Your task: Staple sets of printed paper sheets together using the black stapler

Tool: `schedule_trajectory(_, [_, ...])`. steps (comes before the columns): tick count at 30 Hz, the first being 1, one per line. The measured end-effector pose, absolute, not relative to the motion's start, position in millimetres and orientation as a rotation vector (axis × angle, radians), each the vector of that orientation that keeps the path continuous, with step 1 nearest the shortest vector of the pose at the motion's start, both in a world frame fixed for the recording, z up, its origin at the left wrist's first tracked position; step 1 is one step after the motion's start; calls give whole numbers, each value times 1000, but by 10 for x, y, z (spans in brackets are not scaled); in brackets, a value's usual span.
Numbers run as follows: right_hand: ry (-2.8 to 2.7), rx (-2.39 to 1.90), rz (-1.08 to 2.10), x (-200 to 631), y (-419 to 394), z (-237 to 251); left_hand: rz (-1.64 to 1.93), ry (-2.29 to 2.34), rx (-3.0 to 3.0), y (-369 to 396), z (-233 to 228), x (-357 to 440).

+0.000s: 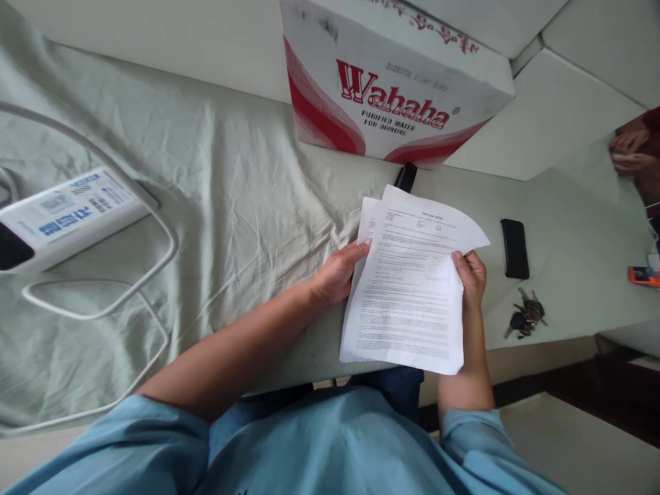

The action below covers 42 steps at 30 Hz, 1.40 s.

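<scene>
Printed paper sheets (412,295) are held up in front of me over the near edge of the table. My left hand (337,271) pinches their left side, thumb on top. At the right edge, my right hand (470,275) grips the front sheet between thumb and fingers. At least one more sheet shows behind the front one, shifted to the left. The top right corner of the front sheet bends outward. A dark object (405,177) sticks out beyond the top of the papers; its lower part is hidden, so I cannot tell its kind.
A Wahaha water carton (397,89) stands at the back against a white panel. Right of the papers lie a black phone (514,249) and a bunch of keys (526,314). A white power strip (72,216) with a cable sits left on wrinkled cloth. Another person's hands (629,151) show far right.
</scene>
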State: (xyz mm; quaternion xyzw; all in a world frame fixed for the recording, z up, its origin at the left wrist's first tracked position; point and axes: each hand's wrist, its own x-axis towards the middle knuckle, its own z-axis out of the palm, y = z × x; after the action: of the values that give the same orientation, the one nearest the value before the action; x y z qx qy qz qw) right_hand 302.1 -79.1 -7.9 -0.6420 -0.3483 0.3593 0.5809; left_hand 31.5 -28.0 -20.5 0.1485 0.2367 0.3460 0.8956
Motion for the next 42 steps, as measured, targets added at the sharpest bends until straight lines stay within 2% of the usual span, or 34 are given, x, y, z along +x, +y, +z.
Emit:
schedule_trajectory(12, [-659,-1433,475,3493,-794,-219,765,525,248,-260,-258,314])
schedule_trajectory(18, [-549,-1358,635,3381,-816,-219,735,504,234,-254,-241,296])
schedule_trajectory(25, [-687,-1546,817,3176,-764,-202,730,535,265,-273,-267,318])
schedule_trajectory(42, [-798,-1500,877,3136,-801,-146,728,494,370,-313,-200,311])
